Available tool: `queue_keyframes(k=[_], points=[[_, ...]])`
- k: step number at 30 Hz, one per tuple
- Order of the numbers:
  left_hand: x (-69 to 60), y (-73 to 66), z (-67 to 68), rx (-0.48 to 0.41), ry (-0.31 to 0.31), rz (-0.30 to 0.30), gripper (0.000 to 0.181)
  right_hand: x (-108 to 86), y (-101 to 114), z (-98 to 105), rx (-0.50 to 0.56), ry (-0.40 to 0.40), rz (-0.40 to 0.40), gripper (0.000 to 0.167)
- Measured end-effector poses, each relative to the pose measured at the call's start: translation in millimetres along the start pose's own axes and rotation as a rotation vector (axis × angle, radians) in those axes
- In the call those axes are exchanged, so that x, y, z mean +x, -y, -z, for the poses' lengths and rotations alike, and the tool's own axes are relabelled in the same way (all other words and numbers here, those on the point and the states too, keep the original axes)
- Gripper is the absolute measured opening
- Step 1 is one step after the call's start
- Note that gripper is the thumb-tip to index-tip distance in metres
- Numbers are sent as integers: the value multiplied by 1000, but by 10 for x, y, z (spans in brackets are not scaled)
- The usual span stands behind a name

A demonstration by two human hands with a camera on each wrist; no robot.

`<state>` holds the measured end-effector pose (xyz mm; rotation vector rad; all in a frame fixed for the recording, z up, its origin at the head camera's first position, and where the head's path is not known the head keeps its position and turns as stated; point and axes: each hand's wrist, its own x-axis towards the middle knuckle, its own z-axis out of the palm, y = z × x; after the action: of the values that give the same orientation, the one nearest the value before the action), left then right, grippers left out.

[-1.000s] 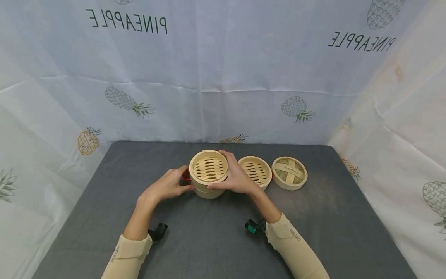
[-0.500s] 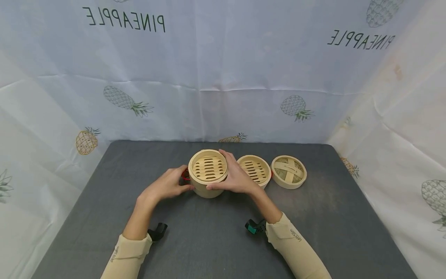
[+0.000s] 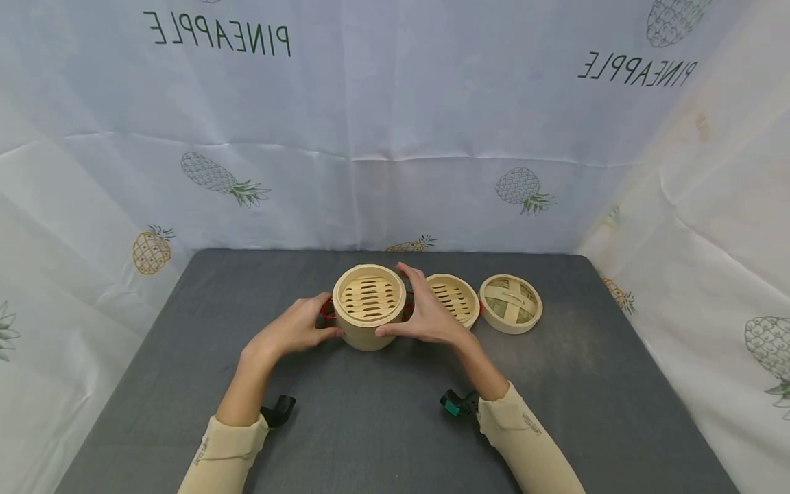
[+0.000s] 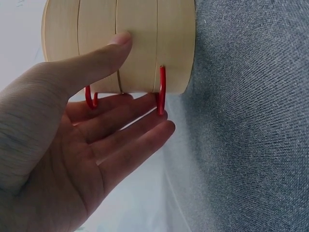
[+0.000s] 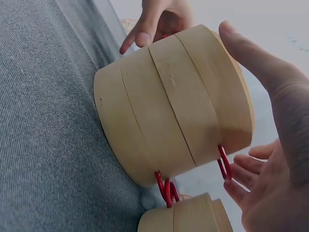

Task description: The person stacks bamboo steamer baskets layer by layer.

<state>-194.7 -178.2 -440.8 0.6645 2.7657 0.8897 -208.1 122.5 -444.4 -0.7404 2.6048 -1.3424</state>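
Two round bamboo steamer baskets stand stacked at the middle (image 3: 370, 335), a slatted floor showing in the upper one. My left hand (image 3: 293, 328) holds the left side of the stack; in the left wrist view its thumb lies on the wall (image 4: 137, 53) across the seam, the hand's (image 4: 63, 154) other fingers behind by the red loops. At the right side my right hand (image 3: 432, 319) is spread. The right wrist view shows that hand (image 5: 297, 125) with its thumb by the upper rim and its fingers off the wall (image 5: 169, 106).
Another slatted basket (image 3: 453, 296) stands just right of the stack, partly behind my right hand. Beyond it lies a round piece with crossed bamboo strips (image 3: 511, 304). The dark table (image 3: 370, 418) meets a pineapple-print cloth (image 3: 382, 206) at its back edge.
My right hand has loosened from the stack and shifted slightly right, with a gap now between palm and wall. My left hand keeps its place on the stack.
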Motion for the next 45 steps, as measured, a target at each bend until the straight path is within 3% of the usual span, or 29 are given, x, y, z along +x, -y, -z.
queue_keyframes(k=[11, 24, 45], points=[[9, -22, 19, -5, 7, -2, 61, -162, -42, 204, -41, -59, -32, 133], [-15, -7, 6, 0, 4, 0, 63, -327, -139, 487, -80, -139, -53, 134], [-14, -13, 10, -14, 6, -1, 64, -354, -535, 604, -180, -110, -179, 129]])
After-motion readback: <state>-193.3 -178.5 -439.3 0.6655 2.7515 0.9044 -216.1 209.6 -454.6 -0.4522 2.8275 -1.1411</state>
